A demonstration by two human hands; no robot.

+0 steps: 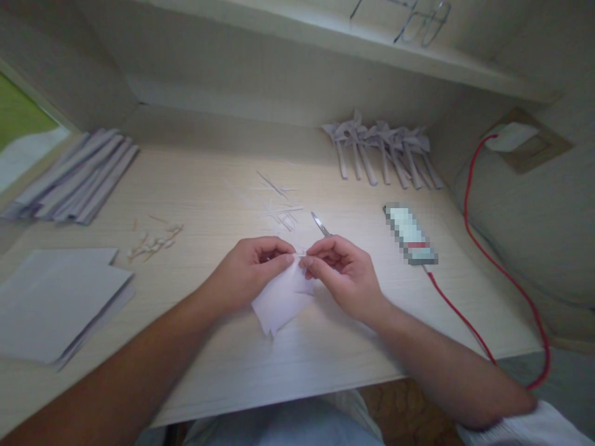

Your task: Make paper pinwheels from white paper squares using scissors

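if we take the place where the fingertips meet as the middle of our clock, with twelve toward the back of the desk [195,173], we see the white paper [281,303] just below them, at about seven o'clock. its long axis runs from one o'clock to seven, and the notched end points to seven, toward the near edge. the left hand [253,269] has its thumb and forefinger pinched together, with almost no gap, and the right hand [346,272] is pinched likewise; between them they hold a thin pale piece [300,254], which lies along the line from nine to three. whether the fingers also grip the paper we cannot tell, because they cover its upper end. close by, at one o'clock, are the scissors [320,224], whose blade points between ten and eleven; the right hand hides their handles from us. at eleven we find scattered paper strips [281,212]. farther, between one and two, paper pinwheels [383,148] lie in a row, their stems toward us. the phone [411,235] is at three, with a red cable [524,300] beyond it. at nine we see small sticks with white lumps [160,241], between nine and ten the rolled paper tubes [79,179], and between eight and nine the stacked sheets [60,303].
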